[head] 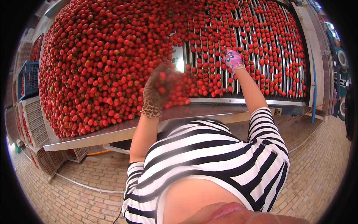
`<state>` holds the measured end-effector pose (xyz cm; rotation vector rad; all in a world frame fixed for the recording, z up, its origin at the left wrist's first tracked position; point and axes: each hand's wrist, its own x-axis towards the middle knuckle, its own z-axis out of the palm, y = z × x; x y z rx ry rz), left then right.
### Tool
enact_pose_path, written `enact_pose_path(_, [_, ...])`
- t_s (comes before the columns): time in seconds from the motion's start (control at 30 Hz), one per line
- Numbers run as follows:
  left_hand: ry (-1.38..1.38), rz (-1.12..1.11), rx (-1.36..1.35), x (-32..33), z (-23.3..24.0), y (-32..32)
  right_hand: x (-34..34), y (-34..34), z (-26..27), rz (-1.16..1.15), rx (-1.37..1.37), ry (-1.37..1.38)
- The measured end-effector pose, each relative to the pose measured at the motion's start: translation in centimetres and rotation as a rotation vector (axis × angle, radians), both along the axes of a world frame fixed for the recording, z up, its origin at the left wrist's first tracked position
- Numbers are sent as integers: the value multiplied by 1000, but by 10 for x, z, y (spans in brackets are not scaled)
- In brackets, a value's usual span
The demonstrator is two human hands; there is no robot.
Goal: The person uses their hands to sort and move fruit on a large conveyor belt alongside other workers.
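A deep heap of small red tomatoes [92,67], some with green stems, fills the metal sorting table on the left. My left hand [157,91], in a brown leopard-print glove, lies at the heap's right edge with tomatoes against its palm; blur hides its fingers, so its grip is unclear. To the right, rows of tomatoes rest between the metal rollers of a roller conveyor [223,75]. Over these rollers is my right hand [232,59], in a pink glove with a blue flower, touching or just above the tomatoes. Its fingertips are partly hidden among them.
A metal rim [112,136] runs along the table's near side. Plastic crates [35,120] holding tomatoes are stacked at the far left, with a blue crate [29,79] among them. A blue hose [314,92] hangs beside the conveyor's right frame. The floor [92,173] is brick.
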<state>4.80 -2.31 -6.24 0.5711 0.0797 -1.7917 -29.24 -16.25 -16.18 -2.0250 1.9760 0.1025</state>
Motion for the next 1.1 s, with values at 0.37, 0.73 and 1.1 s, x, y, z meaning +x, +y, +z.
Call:
enact_pose_path(0.37, [-77, 13, 36, -9, 4, -3, 61, -28, -68, -32, 8, 268])
enact_pose_path(0.73, [56, -94, 152, -8, -17, -3, 161, 69, 112, 90, 204, -980])
enact_pose_path(1.1, [181, -11, 125, 0, -13, 3, -112, 65, 50, -363, -61, 130])
